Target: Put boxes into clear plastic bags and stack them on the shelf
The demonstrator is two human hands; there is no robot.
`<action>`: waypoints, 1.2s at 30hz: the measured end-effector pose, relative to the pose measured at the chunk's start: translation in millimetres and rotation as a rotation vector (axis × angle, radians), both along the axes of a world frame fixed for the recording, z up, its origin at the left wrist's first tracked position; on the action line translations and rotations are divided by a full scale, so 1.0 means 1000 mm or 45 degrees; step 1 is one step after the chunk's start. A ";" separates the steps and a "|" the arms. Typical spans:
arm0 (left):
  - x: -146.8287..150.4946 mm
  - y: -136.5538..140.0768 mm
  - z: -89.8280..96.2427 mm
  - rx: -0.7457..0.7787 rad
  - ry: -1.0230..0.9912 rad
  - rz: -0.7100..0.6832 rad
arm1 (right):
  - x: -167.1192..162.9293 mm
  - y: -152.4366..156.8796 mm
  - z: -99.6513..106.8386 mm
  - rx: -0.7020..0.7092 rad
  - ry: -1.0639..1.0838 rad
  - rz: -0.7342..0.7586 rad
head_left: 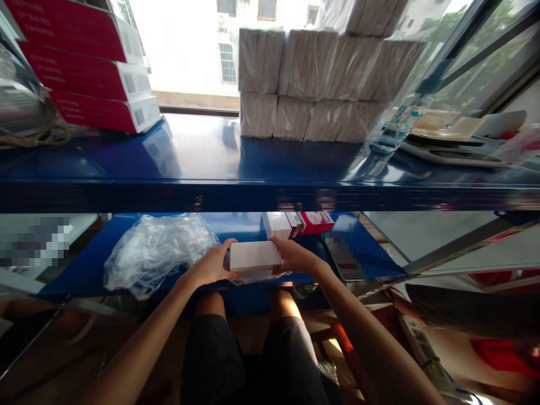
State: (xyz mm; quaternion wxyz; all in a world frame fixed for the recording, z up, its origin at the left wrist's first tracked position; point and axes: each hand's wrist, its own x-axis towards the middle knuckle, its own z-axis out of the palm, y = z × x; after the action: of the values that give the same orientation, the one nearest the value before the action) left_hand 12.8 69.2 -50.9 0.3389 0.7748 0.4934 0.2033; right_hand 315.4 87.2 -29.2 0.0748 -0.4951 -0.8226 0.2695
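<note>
Between my two hands, over the front edge of the lower blue shelf (236, 224), is a pack of white boxes (255, 257), with some clear film showing along its lower side. My left hand (215, 262) grips its left end, thumb on top. At the right end my right hand (297, 256) holds it the same way. Just behind the pack stand a white box (276, 223) and a red and white box (315, 221). A heap of clear plastic wrap (158, 253) lies to the left of my left hand.
A phone (343, 257) lies to the right on the lower shelf. The upper blue shelf (202, 152) carries stacked red and white boxes (93, 73), film-wrapped white packs (312, 84) and a clear plastic bottle (399, 126). A power strip (422, 343) is at the lower right.
</note>
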 end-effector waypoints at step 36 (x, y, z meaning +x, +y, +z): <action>0.010 -0.010 -0.022 0.586 0.108 0.280 | -0.040 0.013 0.042 -0.004 1.069 -0.581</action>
State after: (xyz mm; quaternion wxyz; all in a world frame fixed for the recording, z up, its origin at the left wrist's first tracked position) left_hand 23.0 59.2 -72.7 0.1084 0.7810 0.5293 0.3132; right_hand 275.2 100.5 13.0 0.4572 -0.5115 -0.5911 0.4242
